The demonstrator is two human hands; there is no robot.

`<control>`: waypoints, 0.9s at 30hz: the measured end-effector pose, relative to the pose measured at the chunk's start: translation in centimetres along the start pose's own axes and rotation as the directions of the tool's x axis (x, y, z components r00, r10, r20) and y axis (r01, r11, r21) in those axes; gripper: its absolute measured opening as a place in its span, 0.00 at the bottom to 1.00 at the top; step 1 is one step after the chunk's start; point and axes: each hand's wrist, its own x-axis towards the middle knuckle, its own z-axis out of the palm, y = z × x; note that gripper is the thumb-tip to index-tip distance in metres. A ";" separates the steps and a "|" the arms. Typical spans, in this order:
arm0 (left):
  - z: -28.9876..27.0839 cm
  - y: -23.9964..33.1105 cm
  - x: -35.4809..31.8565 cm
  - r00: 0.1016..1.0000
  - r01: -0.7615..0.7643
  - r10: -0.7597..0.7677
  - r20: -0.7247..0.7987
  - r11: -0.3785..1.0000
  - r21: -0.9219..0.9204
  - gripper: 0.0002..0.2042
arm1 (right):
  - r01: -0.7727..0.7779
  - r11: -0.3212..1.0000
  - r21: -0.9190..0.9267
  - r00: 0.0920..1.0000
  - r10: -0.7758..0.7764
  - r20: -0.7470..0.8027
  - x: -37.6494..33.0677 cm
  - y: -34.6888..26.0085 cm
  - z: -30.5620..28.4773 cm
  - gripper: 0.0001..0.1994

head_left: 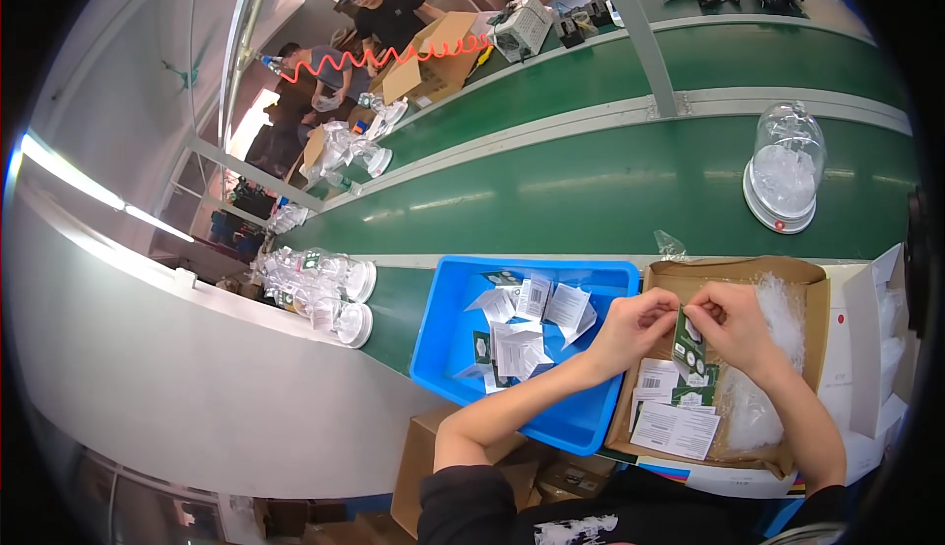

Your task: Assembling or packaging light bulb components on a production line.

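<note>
Both my hands meet above an open cardboard box (622, 417) and pinch the top of a green and white printed card (689, 350). My left hand (638, 326) grips it from the left and my right hand (730, 320) from the right, fingertips close together. Below, inside the box, lie white printed cards (675, 431) and clear plastic bags (756, 409). To the left of the box, a blue plastic bin (429, 333) contains several folded cards (520, 348), white with some green faces.
A clear dome on a white base (785, 173) stands on the green conveyor belt (551, 191) at the right. More bagged domes (325, 289) cluster at the left. People (394, 13) work beyond the belt near an open carton (433, 58). A red coiled hose (384, 56) hangs there.
</note>
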 end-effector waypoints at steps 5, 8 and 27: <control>-0.4 1.0 0.0 0.996 -0.086 0.077 0.041 0.943 0.321 0.05 | 0.012 0.999 -0.030 0.999 -0.010 0.047 0.0 0.0 -0.3 0.06; -0.5 0.6 0.1 0.997 -0.071 0.062 0.046 0.974 0.213 0.04 | -0.028 0.999 0.030 0.998 0.027 0.048 0.0 -0.1 0.0 0.05; 0.1 0.9 0.3 0.953 -0.291 0.302 0.006 0.910 0.296 0.04 | -0.152 0.850 0.504 0.985 0.086 0.152 -0.1 0.6 -1.6 0.07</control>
